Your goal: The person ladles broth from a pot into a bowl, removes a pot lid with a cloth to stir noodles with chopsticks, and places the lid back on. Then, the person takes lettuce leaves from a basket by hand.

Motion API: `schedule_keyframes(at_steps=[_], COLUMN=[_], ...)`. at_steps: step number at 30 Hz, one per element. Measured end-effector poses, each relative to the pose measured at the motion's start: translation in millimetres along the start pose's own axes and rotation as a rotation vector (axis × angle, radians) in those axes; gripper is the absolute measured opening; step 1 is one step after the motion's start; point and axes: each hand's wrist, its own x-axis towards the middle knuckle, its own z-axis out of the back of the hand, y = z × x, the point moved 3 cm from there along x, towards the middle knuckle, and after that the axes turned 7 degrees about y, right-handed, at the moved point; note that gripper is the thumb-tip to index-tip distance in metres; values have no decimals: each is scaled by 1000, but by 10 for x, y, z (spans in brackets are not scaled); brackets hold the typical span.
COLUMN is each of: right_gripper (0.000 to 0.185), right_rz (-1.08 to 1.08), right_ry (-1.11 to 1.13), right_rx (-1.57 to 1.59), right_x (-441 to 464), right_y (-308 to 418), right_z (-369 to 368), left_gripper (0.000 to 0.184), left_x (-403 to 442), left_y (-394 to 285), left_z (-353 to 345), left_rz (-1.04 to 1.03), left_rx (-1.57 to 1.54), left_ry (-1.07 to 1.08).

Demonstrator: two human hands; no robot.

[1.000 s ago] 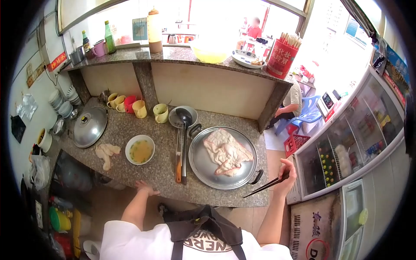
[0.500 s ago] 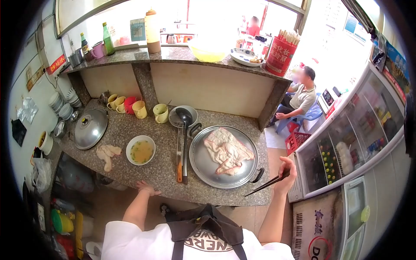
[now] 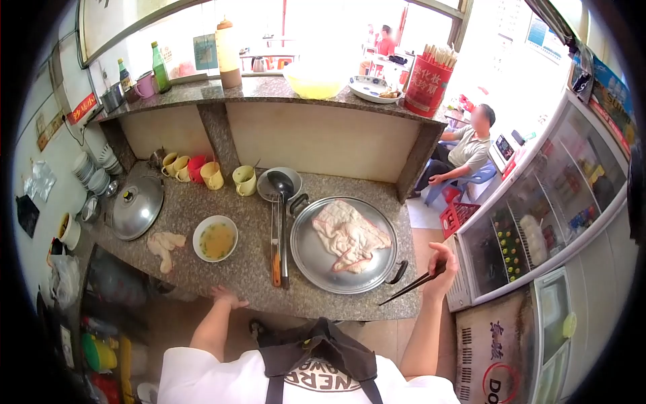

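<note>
My right hand point(image 3: 442, 273) holds a pair of dark chopsticks point(image 3: 407, 289), their tips pointing left near the counter's right front edge. Left of them is a wide round metal tray point(image 3: 313, 259) with black handles, and a crumpled off-white cloth point(image 3: 350, 236) with reddish edging lies on it. My left hand point(image 3: 227, 296) rests at the counter's front edge with its fingers spread. Beyond that hand stands a white bowl of soup point(image 3: 215, 239) with green bits. A black ladle point(image 3: 282, 185) and wooden-handled tongs point(image 3: 275, 249) lie between bowl and tray.
A domed metal lid point(image 3: 138, 212) and a second cloth point(image 3: 163, 249) are at the left of the counter. Several mugs point(image 3: 211, 176) line the back wall. The ledge above holds a chopstick holder point(image 3: 427, 87). A person point(image 3: 468, 151) sits beyond, near a glass-door fridge point(image 3: 545, 215).
The whole view has shifted slightly, so the counter things appear a little farther left. My hands keep nearly the same pose, with the chopsticks still in my right hand.
</note>
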Motion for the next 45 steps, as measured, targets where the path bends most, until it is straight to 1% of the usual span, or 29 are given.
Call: schedule_keyframes(at_steps=[5,9,12,15,18,21,23,26,33,35,39,41,45], right_gripper=[53,55,55,55,56,56,56,56,56,56,55,55,54], right_rz=[-54,-76,-70,-75,-78,-88,-98,-111,-103,-110,-122,-125,-116], right_ry=[1,-5,-5,-4,3,-3,-3,-5,-11,-18,-15,-26,-34], right_rx=[-9,2,10,-4,25,6,8,25,22,31,44,40,36], right_x=[17,22,19,17,18,25,33,42,53,69,60,60,67], right_y=[-49,-61,-27,-33,-39,-28,-31,-46,-72,-82,-74,-75,-76], right_z=[-16,-10,-31,-31,-38,-49,-46,-38,-6,-4,-9,-10,-19], left_gripper=[113,113,110,108,105,103,102,103,103,104,111,120,125], left_x=[-236,-91,21,44,96,129,22,243,-72,-249,-9,45,9], left_y=[-33,-34,-5,-29,-4,4,-15,5,-38,-44,-45,-4,-16], left_z=[68,13,-14,7,-26,-49,-9,-78,33,112,48,7,22], left_rz=[9,3,6,-21,-11,22,10,43,28,46,42,165,193], left_rx=[-78,-68,-92,-37,-36,-99,-50,-61,-32,-141,-84,-253,-228], left_ry=[3,24,-21,33,37,11,63,44,63,15,34,32,65])
